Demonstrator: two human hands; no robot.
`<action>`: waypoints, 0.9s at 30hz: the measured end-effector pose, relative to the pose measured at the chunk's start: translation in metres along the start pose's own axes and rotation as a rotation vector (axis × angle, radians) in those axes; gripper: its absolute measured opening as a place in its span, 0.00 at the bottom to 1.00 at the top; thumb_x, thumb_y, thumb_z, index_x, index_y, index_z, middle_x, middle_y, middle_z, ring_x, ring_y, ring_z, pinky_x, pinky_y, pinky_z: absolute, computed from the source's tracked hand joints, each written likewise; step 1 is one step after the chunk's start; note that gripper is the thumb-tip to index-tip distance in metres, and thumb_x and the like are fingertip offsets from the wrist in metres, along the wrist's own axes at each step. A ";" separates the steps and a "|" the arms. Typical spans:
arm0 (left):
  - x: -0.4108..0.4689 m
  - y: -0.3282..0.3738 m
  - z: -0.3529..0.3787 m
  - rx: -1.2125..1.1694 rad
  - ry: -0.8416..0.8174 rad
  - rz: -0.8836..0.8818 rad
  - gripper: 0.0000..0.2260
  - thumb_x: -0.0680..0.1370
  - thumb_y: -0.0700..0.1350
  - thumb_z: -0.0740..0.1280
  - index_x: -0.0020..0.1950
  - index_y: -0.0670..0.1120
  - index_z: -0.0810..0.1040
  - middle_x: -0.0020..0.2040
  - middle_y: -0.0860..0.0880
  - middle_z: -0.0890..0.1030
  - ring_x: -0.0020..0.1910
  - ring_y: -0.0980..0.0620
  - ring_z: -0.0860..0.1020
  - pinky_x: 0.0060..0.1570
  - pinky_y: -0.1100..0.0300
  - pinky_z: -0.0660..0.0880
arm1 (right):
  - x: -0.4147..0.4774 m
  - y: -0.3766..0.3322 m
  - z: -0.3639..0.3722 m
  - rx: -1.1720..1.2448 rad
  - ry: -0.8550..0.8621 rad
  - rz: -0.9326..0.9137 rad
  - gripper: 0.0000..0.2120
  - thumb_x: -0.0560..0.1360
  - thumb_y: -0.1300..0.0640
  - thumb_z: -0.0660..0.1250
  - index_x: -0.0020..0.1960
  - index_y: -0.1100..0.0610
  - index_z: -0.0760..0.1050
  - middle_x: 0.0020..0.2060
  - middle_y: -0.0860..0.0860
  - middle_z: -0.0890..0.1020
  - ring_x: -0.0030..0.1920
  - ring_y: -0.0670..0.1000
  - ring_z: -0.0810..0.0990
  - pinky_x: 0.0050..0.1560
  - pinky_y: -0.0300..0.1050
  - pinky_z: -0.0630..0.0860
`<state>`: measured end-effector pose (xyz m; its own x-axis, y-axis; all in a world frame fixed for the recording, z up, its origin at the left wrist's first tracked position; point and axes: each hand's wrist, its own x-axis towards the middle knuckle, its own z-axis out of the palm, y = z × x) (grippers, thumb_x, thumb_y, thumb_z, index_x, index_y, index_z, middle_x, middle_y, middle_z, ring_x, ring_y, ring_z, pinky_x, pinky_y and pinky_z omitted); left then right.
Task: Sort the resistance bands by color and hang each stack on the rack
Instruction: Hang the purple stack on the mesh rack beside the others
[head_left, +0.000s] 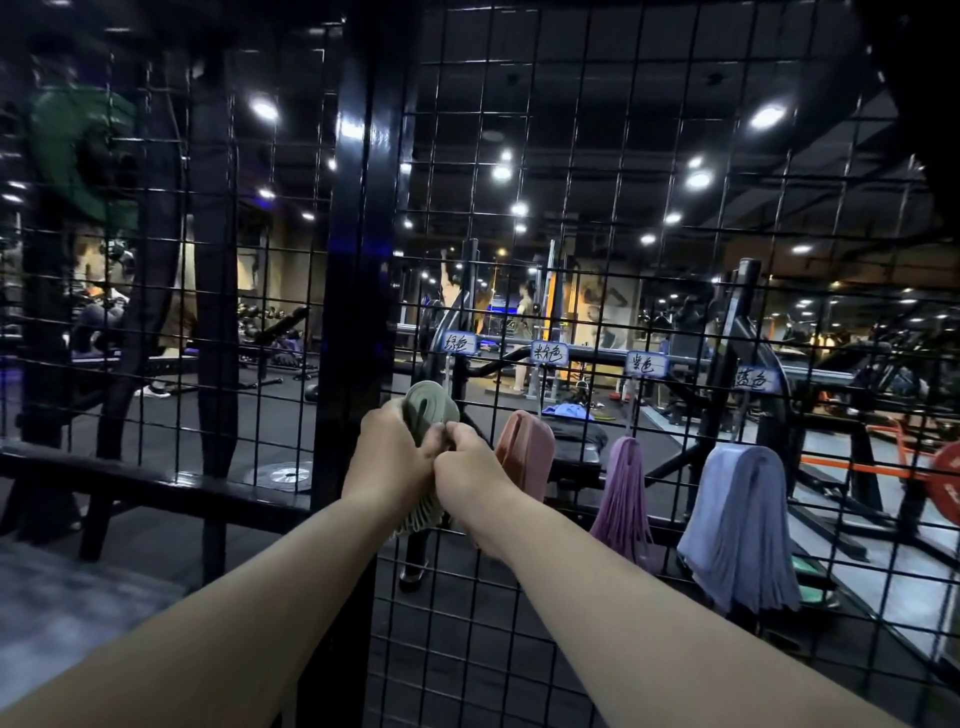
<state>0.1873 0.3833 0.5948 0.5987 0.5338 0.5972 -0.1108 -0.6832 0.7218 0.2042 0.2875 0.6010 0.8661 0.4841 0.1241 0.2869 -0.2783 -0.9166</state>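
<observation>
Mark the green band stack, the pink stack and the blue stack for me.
green band stack (431, 402), head view, top of the loop.
pink stack (524, 452), head view, upper fold.
blue stack (737, 519), head view, middle of the drape.

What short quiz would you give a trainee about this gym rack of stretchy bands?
1. True or false: the blue stack hangs furthest right on the wire rack.
2. Which stack do the left hand and right hand grip? A) pink B) green C) purple
3. Fill in: ___ colour stacks show in all.
Key: 1 true; 2 B, the green stack; 3 four.
</observation>
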 end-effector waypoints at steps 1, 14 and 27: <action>-0.001 0.000 0.000 0.008 -0.002 -0.003 0.12 0.78 0.51 0.70 0.56 0.46 0.76 0.48 0.51 0.76 0.42 0.55 0.78 0.44 0.54 0.79 | 0.003 0.002 0.002 0.000 0.000 0.000 0.30 0.67 0.55 0.52 0.69 0.45 0.66 0.61 0.51 0.77 0.59 0.55 0.76 0.57 0.50 0.74; -0.011 0.003 -0.004 0.229 0.001 -0.058 0.25 0.78 0.61 0.64 0.70 0.49 0.69 0.61 0.47 0.75 0.58 0.44 0.77 0.59 0.44 0.74 | -0.011 0.004 -0.015 -0.034 0.068 -0.019 0.22 0.78 0.60 0.55 0.71 0.48 0.65 0.59 0.50 0.75 0.60 0.54 0.74 0.66 0.57 0.73; -0.038 0.052 0.020 0.320 0.035 0.168 0.26 0.80 0.57 0.63 0.72 0.44 0.67 0.70 0.44 0.70 0.71 0.43 0.68 0.68 0.44 0.65 | -0.056 0.031 -0.079 -0.251 0.322 -0.319 0.11 0.79 0.62 0.59 0.58 0.55 0.75 0.60 0.53 0.77 0.57 0.50 0.78 0.53 0.37 0.75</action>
<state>0.1744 0.3175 0.6031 0.5652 0.4137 0.7137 0.0522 -0.8813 0.4696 0.1972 0.1867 0.5956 0.7901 0.3084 0.5298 0.6127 -0.3682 -0.6993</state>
